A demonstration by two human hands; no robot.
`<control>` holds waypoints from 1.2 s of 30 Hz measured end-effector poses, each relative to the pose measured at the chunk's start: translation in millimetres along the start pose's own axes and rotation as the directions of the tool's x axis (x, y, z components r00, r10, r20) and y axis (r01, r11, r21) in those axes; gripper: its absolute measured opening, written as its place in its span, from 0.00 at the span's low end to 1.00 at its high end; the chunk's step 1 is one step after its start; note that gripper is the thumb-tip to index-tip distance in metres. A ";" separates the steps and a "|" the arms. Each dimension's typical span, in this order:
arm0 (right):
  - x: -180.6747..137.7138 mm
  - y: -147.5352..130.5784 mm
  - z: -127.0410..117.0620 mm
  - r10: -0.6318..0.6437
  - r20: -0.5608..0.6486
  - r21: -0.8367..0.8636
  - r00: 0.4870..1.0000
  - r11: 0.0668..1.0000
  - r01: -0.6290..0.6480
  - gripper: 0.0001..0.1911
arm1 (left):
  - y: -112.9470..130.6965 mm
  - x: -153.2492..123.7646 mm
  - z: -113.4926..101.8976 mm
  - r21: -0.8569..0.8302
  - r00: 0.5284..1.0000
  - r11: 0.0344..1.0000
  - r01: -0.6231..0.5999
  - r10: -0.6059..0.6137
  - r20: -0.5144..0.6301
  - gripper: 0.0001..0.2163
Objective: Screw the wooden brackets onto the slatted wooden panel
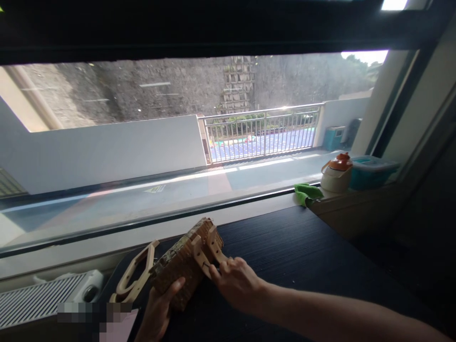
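Observation:
A brown, rough-textured block-like piece [188,261], which looks woven from straw, stands tilted above the dark table. My left hand [160,301] grips its lower left side, thumb across the front face. A pale wooden handle [201,256] with two arms and small holes lies against its right side. My right hand [240,285] is closed around the lower part of this handle. By its thumb and fingertips a thin dark pin or screw shows at the near arm; its kind is unclear. Left of the block, a second wooden handle [137,270] forms an open loop.
The black table [270,247] reaches to the window sill. At its far right are a green cloth [307,194], a cream bottle with an orange lid [336,175] and a teal box [372,172]. A white slatted radiator [42,297] stands at lower left.

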State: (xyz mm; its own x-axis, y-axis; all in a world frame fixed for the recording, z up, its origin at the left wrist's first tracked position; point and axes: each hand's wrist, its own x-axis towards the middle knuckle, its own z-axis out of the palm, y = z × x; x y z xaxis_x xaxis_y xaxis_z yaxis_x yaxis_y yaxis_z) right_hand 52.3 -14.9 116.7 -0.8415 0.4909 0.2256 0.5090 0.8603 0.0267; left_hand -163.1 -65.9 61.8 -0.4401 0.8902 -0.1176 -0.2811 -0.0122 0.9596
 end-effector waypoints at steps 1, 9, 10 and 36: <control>-0.3 -1.9 3.0 0.050 0.000 0.068 0.999 0.996 -0.050 0.19 | 0.8 0.1 -0.2 0.004 1.000 1.000 -0.002 0.002 0.005 0.29; -1.6 -1.5 16.3 0.440 0.010 0.568 0.898 0.737 -0.367 0.17 | 10.2 -10.0 8.4 0.017 0.997 0.998 -0.064 0.064 0.039 0.24; -1.8 -0.2 14.5 0.441 0.014 0.581 0.897 0.727 -0.366 0.17 | 13.7 -11.2 10.0 0.021 0.996 0.997 -0.074 0.073 0.043 0.23; 7.4 19.0 -28.5 0.174 0.009 0.095 0.985 0.980 -0.174 0.09 | 5.1 5.7 23.3 -0.049 0.950 0.988 -0.143 0.123 -0.286 0.23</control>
State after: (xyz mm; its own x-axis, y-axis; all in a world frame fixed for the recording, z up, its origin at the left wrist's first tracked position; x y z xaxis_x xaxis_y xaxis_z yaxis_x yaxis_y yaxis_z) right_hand 60.9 1.1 146.6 -0.7416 0.6343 0.2182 0.6283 0.7708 -0.1053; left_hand -147.2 -50.2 72.0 -0.6969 0.7140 -0.0664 -0.2569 -0.1621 0.9528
